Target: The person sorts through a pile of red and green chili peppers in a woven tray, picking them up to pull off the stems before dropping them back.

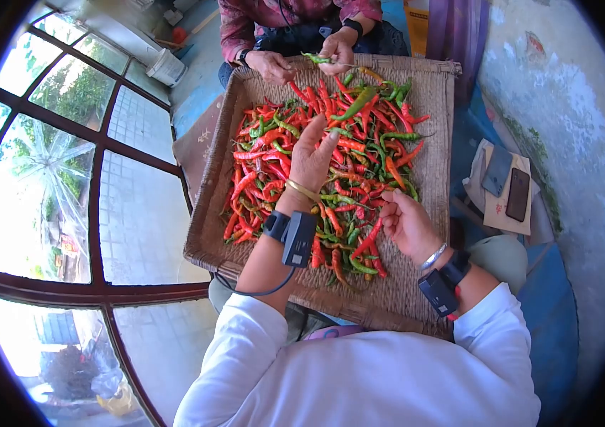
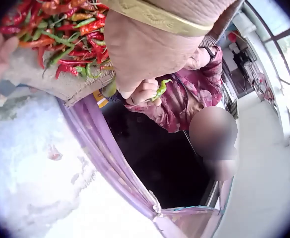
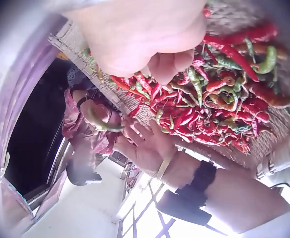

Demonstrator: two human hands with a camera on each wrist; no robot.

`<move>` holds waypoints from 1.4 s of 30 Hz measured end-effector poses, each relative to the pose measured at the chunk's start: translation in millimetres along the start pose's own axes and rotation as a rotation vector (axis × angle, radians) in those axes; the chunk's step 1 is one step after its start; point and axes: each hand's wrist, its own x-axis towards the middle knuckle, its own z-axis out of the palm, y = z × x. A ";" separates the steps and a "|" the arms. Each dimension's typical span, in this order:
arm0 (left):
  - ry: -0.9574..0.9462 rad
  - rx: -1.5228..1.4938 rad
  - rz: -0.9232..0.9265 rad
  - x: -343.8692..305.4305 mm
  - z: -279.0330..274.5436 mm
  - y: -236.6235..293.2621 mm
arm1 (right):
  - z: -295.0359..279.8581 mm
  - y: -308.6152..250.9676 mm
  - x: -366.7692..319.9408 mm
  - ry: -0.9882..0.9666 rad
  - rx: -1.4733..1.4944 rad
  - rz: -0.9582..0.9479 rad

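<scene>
A woven tray (image 1: 427,153) holds a heap of red and green chili peppers (image 1: 267,167). My left hand (image 1: 307,165) is raised over the heap, its fingers extended and spread in the right wrist view. Just beyond its fingertips a green chili pepper (image 1: 354,104) shows, its stem end close to them in the right wrist view (image 3: 102,121). My right hand (image 1: 409,224) is over the tray's right part, fingers curled. From its fingertips a red chili pepper (image 1: 367,240) hangs by its stem end, which the hand pinches.
Across the tray a person in a patterned sleeve (image 1: 238,25) holds a green chili (image 1: 314,58). Two phones (image 1: 518,193) lie on paper at the right. A paned window (image 1: 96,142) stands on the left, a white bucket (image 1: 166,67) behind.
</scene>
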 end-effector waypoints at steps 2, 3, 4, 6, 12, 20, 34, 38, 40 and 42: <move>-0.142 0.266 -0.132 -12.1 -13.5 -6.6 | 1.0 -5.2 -1.9 0.000 -0.010 -0.010; -0.135 0.290 -0.194 -23.2 -19.4 -15.5 | 1.9 -6.0 -3.5 0.003 -0.019 -0.016; -0.136 0.295 -0.198 -33.1 -27.8 -21.4 | 2.8 -5.8 -5.7 0.003 -0.014 -0.011; -0.096 0.811 0.122 -47.0 -51.7 -28.5 | 6.1 -5.8 -9.6 -0.027 -0.060 0.028; 0.190 1.304 0.058 -48.6 -112.6 -31.3 | 10.3 -1.7 -11.3 -0.049 -0.112 0.062; 0.140 1.441 -0.137 -30.0 -81.2 -23.8 | 8.5 5.0 -6.5 -0.070 -0.187 0.103; 0.015 0.797 -0.073 -65.7 -72.1 -5.7 | 9.8 11.1 -5.3 -0.120 -0.267 0.133; -0.214 0.791 0.088 -99.4 -52.0 -0.3 | 17.7 17.9 -10.1 -0.240 -0.404 0.089; -0.314 0.982 0.129 -112.2 -34.2 13.3 | 25.7 19.5 -18.5 -0.377 -0.473 -0.050; -0.360 1.010 0.185 -119.4 -21.9 18.5 | 31.3 16.5 -26.6 -0.364 -0.486 -0.049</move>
